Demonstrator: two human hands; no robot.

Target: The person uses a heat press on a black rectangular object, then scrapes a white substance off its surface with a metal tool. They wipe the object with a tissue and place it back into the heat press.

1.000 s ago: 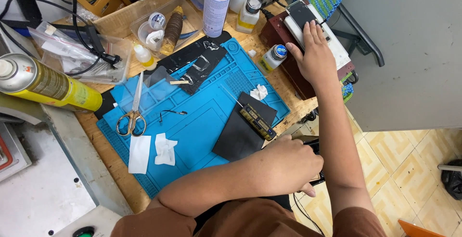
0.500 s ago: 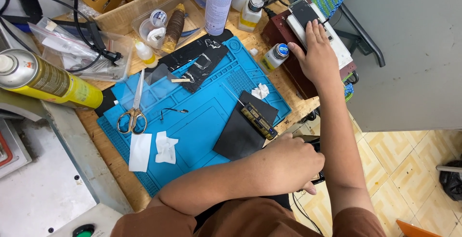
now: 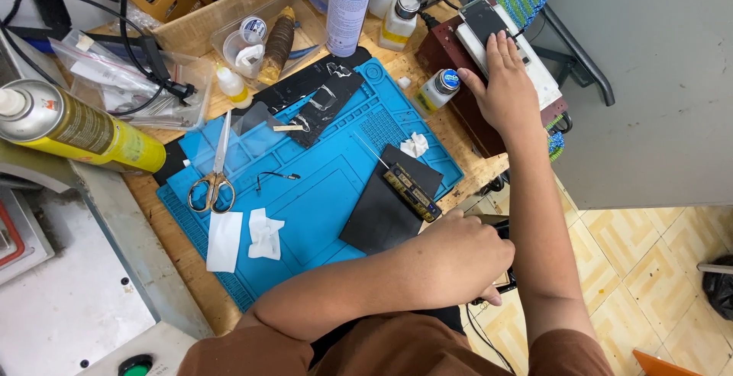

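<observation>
The right hand [image 3: 505, 95] lies flat on a white box-shaped machine [image 3: 534, 67] at the far edge of the wooden table [image 3: 164, 219]. Its fingers [image 3: 500, 44] are close together and stretched out, and their tips touch the near end of a dark flat phone [image 3: 482, 17] that rests on top of the machine. Most of the phone sticks out past the fingertips. A small white bottle with a blue cap [image 3: 437, 90] stands just beside the thumb. The left hand [image 3: 466, 258] is down at the near edge of the table, curled into a loose fist over something dark; I cannot tell what it grips, because the hand hides it. Just beside this hand, a black flat square sheet [image 3: 382, 212] lies on the blue rubber work mat [image 3: 313, 196], with a small dark and yellow strip [image 3: 412, 190] on top of it. Silver scissors [image 3: 215, 174] and white paper scraps [image 3: 244, 237] also lie on the mat. A yellow spray can [image 3: 76, 124] lies on its side at the left.
</observation>
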